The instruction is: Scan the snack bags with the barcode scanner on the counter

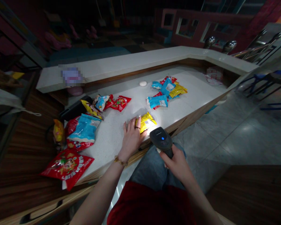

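A barcode scanner (161, 137) with a lit blue light is gripped in my right hand (176, 161), its head tilted toward the counter. Its bright light falls on a yellow snack bag (147, 122) lying near the counter's front edge. My left hand (132, 136) holds the left end of this bag between thumb and index finger, with the other fingers resting on the counter. Left of that hand lie a blue snack bag (84, 128) and a large red snack bag (69, 167). Farther back is another red snack bag (120, 103).
The white counter (112, 137) has a raised ledge (135, 64) along its back. Right of centre is a pile of blue (157, 101), red and yellow bags (178, 90). A white oval object (143, 83) sits behind. A black device (72, 109) stands at left.
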